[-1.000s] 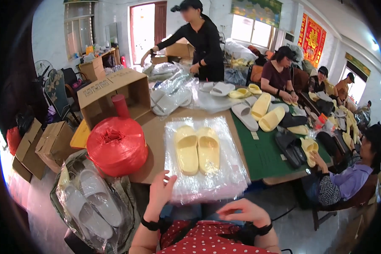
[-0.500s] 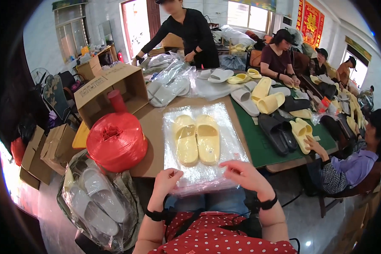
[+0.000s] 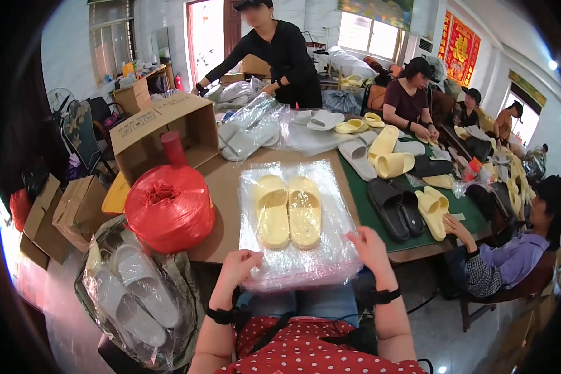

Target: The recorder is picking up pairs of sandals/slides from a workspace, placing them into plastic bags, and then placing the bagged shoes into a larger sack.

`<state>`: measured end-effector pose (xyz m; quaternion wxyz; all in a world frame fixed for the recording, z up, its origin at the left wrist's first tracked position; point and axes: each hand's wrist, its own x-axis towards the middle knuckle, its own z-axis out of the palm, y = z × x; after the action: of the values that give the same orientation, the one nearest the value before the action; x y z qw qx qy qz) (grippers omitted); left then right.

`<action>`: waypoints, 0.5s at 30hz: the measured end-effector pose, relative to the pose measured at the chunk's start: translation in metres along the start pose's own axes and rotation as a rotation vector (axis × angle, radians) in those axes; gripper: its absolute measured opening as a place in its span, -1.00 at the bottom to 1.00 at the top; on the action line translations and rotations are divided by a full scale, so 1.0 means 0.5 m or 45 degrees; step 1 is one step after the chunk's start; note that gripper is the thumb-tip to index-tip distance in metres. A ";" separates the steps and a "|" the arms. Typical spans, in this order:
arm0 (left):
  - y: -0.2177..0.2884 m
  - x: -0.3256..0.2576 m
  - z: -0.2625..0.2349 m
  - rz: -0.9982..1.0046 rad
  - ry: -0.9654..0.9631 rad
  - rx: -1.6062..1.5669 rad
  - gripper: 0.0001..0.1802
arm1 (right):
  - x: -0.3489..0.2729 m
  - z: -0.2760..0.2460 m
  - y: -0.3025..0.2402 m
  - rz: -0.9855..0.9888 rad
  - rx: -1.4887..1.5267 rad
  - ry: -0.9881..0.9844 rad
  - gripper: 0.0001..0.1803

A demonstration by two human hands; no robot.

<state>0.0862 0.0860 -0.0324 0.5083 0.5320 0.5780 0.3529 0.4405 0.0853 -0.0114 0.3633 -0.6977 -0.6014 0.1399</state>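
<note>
Just then, two yellow slippers (image 3: 288, 215) lay side by side on or inside the clear plastic (image 3: 318, 268), I couldn't tell which. The left hand (image 3: 240, 267) had bent fingers at the plastic's near left corner, the right hand (image 3: 372, 250) at its right edge; whether either pinched it was unclear.

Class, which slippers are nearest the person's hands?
The pale yellow wide-strapped slippers at centre, surrounded by clear plastic film; the black wide-strapped slippers and others lie farther.
</note>
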 end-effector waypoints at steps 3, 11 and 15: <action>0.003 0.002 -0.004 0.028 -0.046 -0.024 -0.71 | -0.008 0.028 0.026 0.134 0.231 -0.089 -0.51; -0.021 0.018 -0.025 0.105 -0.029 0.024 -0.76 | 0.003 -0.001 0.049 0.132 0.581 -0.398 -0.79; 0.000 0.024 -0.049 0.072 -0.110 -0.148 -0.80 | 0.020 -0.035 0.022 0.172 0.691 -0.472 -0.85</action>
<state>0.0634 0.1011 -0.0294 0.5526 0.5324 0.5189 0.3767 0.4622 0.0885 -0.0044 0.4100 -0.5765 -0.5506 0.4431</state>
